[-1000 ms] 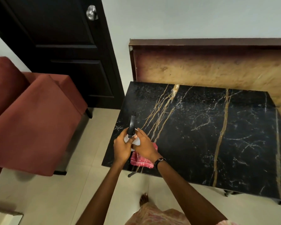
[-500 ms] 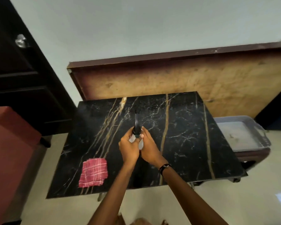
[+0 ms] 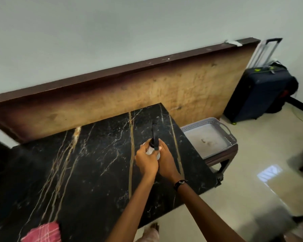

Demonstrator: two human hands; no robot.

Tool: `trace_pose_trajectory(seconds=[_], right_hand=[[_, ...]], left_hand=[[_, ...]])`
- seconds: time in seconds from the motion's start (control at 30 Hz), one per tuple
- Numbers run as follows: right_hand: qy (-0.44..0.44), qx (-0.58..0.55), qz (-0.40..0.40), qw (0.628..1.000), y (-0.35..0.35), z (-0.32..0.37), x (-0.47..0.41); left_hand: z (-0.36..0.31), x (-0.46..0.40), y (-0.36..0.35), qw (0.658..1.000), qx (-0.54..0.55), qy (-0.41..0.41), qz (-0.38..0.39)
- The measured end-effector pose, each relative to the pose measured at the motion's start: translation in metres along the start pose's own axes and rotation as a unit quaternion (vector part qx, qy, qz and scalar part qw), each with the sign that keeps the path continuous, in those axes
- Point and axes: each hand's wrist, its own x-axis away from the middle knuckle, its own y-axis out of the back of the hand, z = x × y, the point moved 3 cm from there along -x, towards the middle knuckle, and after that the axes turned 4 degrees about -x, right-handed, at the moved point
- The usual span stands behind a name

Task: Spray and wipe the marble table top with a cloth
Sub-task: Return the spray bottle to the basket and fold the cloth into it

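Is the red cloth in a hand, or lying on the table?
Lying on the marble table: the red cloth sits untouched while both hands hold the spray bottle.

Pale wall (image 3: 112,32), leaning wooden board (image 3: 129,95), dark suitcase (image 3: 259,95), glossy tiled floor (image 3: 252,186).

- The black marble desk (image 3: 87,172) lies bare across its middle and left, giving a hand open passage there.
- Both hands, the left hand (image 3: 146,160) and right hand (image 3: 166,163), hold a spray bottle (image 3: 154,144) upright over the right part of the desk, blocking that patch.
- A pink checked cloth (image 3: 42,232) occupies the near left corner.
- A wooden board (image 3: 129,95) leans on the wall along the far edge, closing off that side.
- A grey tray (image 3: 228,135) on a stool sits just beside the right edge; a suitcase (image 3: 259,95) stands further off.
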Motion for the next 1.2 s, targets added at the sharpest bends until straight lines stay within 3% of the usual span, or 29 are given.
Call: trace_pose_trajectory(seconds=[0.23, 0.47, 0.6, 0.8, 1.0, 1.2], right_hand=[[-0.053, 0.004, -0.133, 0.990, 0.065, -0.028, -0.039], [-0.044, -0.003, -0.147, 0.988, 0.140, -0.069, -0.079], [-0.058, 0.012, -0.098, 0.993, 0.185, -0.123, -0.112], [-0.110, 0.057, 0.012, 0.992, 0.223, -0.219, -0.155], [-0.171, 0.070, 0.092, 0.978, 0.211, -0.305, -0.176], [-0.201, 0.054, 0.118, 0.971, 0.184, -0.362, -0.186]], left_hand=[[-0.021, -0.023, -0.080, 0.998, -0.023, -0.018, 0.061], [-0.024, -0.041, -0.166, 0.987, -0.067, -0.034, 0.140], [-0.009, -0.056, -0.224, 0.981, -0.046, 0.032, 0.183], [0.027, -0.066, -0.310, 0.960, 0.022, 0.198, 0.197], [0.076, -0.080, -0.365, 0.922, 0.027, 0.339, 0.186], [0.118, -0.102, -0.387, 0.902, -0.020, 0.387, 0.192]])
